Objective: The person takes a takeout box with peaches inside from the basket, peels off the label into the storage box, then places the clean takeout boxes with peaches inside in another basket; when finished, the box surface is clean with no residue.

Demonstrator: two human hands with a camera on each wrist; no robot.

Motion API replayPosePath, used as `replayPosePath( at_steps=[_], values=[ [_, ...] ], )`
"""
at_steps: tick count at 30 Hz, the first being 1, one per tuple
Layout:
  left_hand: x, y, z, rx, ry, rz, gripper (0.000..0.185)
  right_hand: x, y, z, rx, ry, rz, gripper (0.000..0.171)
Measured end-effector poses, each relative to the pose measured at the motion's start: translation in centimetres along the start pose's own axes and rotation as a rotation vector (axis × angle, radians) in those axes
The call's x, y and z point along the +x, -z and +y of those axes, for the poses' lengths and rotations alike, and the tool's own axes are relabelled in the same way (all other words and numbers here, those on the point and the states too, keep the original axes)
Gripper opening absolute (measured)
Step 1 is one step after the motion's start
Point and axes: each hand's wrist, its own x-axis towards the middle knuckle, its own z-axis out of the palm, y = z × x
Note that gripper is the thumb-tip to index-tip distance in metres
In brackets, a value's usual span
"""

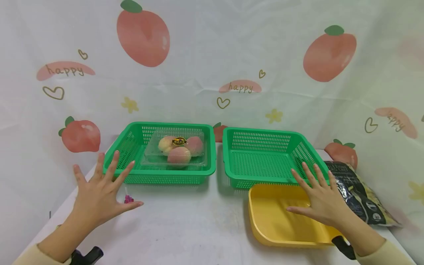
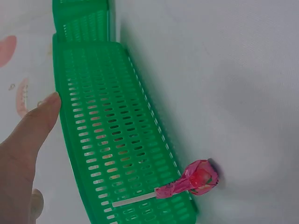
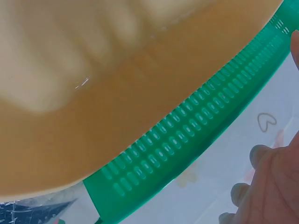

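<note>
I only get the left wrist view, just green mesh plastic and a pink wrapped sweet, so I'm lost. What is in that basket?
Observer: The left green plastic basket holds a clear plastic clamshell box with three peaches.
Operator: Is the left hand holding anything?
Observer: No. The left hand is spread open, holding nothing, in front of the basket's left corner, with the pink sweet beside it.
Operator: And the other hand?
Observer: The right hand is open above a yellow plastic tray, in front of a second green basket with nothing in it.

Head view overhead, wrist views close
</note>
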Motion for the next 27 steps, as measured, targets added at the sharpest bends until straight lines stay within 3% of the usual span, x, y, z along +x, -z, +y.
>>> replayPosePath(
  at_steps=[11,27],
  values=[
    [0.6,-0.4,0.4,0.0,-0.019,0.021,0.115,1.0,-0.1,-0.6,-0.02,0.053,0.03,0.107],
    [1.8,-0.5,0.8,-0.005,-0.067,0.027,0.114,3.1,0.4,-1.9,0.013,0.088,0.007,0.104]
  ],
)
